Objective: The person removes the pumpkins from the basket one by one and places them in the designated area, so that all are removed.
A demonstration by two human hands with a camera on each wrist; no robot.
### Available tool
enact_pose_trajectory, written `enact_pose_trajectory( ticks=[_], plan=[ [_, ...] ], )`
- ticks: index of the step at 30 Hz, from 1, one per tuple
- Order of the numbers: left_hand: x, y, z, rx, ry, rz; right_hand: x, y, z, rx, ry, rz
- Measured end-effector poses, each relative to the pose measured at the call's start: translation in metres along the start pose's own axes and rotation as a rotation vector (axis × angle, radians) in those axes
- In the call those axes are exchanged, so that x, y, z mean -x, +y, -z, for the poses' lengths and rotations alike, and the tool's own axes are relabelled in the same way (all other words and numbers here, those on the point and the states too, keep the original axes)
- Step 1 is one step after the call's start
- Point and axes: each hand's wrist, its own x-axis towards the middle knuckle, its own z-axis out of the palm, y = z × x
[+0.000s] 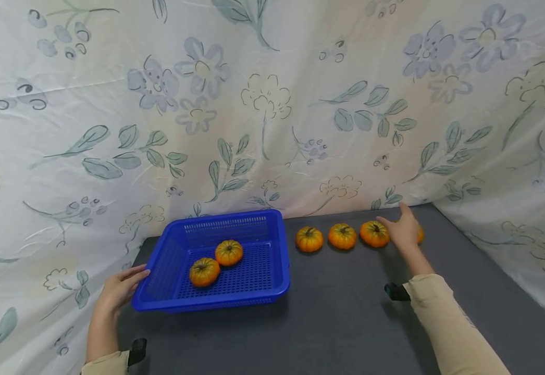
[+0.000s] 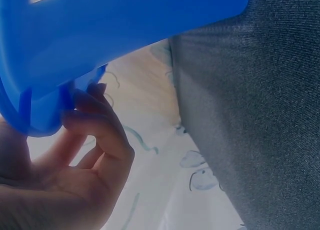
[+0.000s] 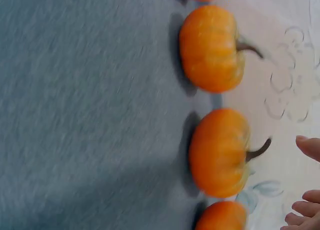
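Note:
At the left end of a blue plastic basket, my left hand grips the rim, its fingers curled beneath the lip in the left wrist view. Two small orange pumpkins, one nearer and one farther, sit inside the basket. My right hand is over the right end of a row of pumpkins, thumb and fingers spread and holding nothing. Its thumb is close to the third pumpkin of the row. Behind the hand, another pumpkin is mostly hidden. In the right wrist view, fingers show at the edge beside the pumpkins.
Two more pumpkins, a left one and a middle one, stand between the basket and my right hand. Everything rests on a dark grey table. A floral curtain hangs along the table's back and sides.

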Motion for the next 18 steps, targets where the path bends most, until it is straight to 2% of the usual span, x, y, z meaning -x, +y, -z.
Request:
enact_pose_trajectory(
  ticks=[6, 11, 18],
  plan=[
    [0.0, 0.002, -0.001, -0.007, 0.001, 0.001, 0.01, -0.025, -0.004, -0.074, -0.036, 0.062],
    [-0.001, 0.001, 0.0, -0.003, -0.003, 0.007, 0.014, -0.044, -0.013, -0.105, -0.069, 0.126],
    [-0.001, 0.001, 0.001, 0.001, -0.001, 0.017, 0.026, -0.07, -0.029, -0.124, -0.132, 0.166]
  ],
)
